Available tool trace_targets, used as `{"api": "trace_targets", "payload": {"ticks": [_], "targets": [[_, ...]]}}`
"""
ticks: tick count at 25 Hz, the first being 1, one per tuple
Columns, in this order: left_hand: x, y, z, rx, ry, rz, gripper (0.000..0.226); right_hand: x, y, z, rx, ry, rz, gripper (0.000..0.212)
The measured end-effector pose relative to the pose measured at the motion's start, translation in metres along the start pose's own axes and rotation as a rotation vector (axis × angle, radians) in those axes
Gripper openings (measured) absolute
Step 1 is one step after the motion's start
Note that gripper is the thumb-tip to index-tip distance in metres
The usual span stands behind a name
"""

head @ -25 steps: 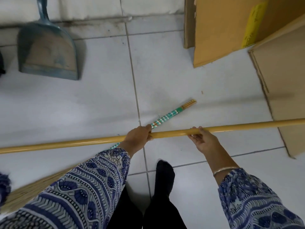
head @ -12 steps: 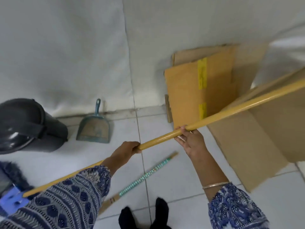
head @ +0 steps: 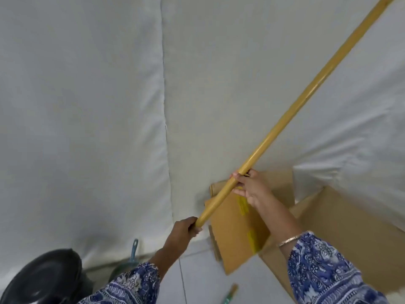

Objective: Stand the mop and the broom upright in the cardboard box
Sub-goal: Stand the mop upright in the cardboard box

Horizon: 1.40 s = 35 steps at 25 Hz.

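A long yellow mop handle [head: 293,110] slants from lower left up to the top right corner, in front of the white wall. My left hand [head: 183,229] grips its lower part. Higher up, my right hand [head: 249,187] holds the same handle. The mop head is hidden behind my left sleeve. The open cardboard box [head: 341,233] stands at the lower right, its flaps with yellow tape raised against the wall. Only the green-banded tip of the broom handle [head: 230,294] shows, lying on the floor at the bottom edge.
A black bin [head: 43,279] sits at the lower left. A teal dustpan [head: 131,257] leans at the foot of the wall beside it. White floor tiles show between my arms.
The mop handle has swung from level above the floor to a steep tilt, its far end rising to the upper right. Both hands rose with it. The view lifted toward the wall.
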<state>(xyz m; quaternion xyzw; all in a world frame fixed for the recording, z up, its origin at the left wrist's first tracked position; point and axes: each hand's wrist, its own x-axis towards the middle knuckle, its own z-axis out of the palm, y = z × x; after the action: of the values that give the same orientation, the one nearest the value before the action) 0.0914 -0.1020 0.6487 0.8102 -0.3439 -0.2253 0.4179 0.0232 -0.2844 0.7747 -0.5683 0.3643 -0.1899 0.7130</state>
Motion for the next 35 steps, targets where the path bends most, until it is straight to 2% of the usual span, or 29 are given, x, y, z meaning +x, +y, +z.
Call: {"api": "trace_targets", "payload": {"ticks": [4, 7, 10, 15, 17, 22, 27, 35], "targets": [[0.015, 0.082, -0.021, -0.036, 0.096, 0.094, 0.021, -0.024, -0.099, -0.010, -0.061, -0.077, -0.184, 0.016], [0.025, 0.142, -0.017, -0.024, 0.190, 0.163, 0.014, -0.043, -0.158, -0.032, -0.102, -0.125, -0.301, 0.015], [0.033, 0.202, 0.007, -0.032, 0.291, 0.251, 0.018, -0.058, -0.204, -0.073, -0.142, -0.160, -0.391, 0.006], [0.057, 0.293, 0.080, -0.113, 0.422, 0.280, 0.019, -0.066, -0.262, -0.160, -0.225, -0.230, -0.505, 0.007], [0.070, 0.325, 0.111, -0.167, 0.468, 0.273, 0.020, -0.060, -0.278, -0.194, -0.272, -0.249, -0.538, 0.007], [0.112, 0.386, 0.181, -0.256, 0.499, 0.231, 0.017, -0.032, -0.308, -0.266, -0.378, -0.282, -0.579, 0.026], [0.181, 0.416, 0.240, -0.295, 0.528, 0.221, 0.007, 0.036, -0.325, -0.322, -0.447, -0.337, -0.585, 0.019], [0.290, 0.435, 0.335, -0.284, 0.535, 0.128, 0.017, 0.155, -0.324, -0.409, -0.486, -0.342, -0.485, 0.017]]}}
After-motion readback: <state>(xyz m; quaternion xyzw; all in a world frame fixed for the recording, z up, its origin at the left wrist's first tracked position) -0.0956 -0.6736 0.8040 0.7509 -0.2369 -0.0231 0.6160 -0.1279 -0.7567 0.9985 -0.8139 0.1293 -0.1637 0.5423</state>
